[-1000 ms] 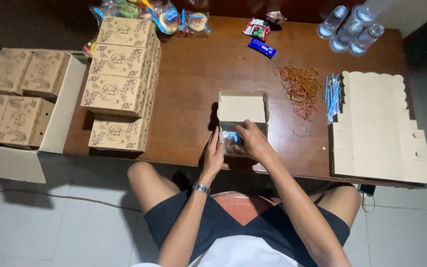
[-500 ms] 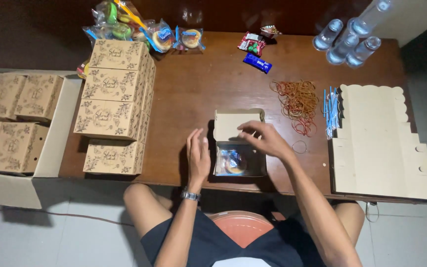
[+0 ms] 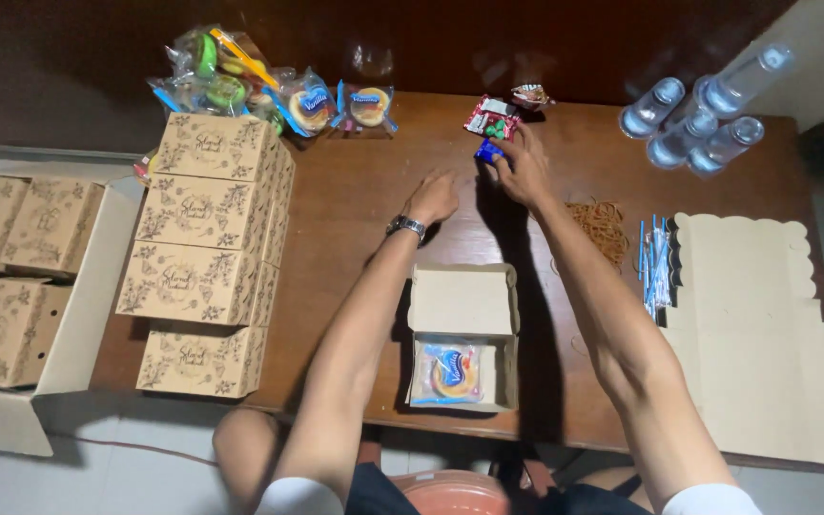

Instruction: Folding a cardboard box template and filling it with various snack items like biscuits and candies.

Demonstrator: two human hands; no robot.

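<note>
Reaching far across the table, the right hand has its fingers closed on a small blue packet, mostly hidden under the fingertips. Just beyond that grip lie a red packet and a blurred wrapper. The left hand hovers loosely curled beside it, holding nothing. Back toward the body sits the open box, a wrapped pastry inside.
</note>
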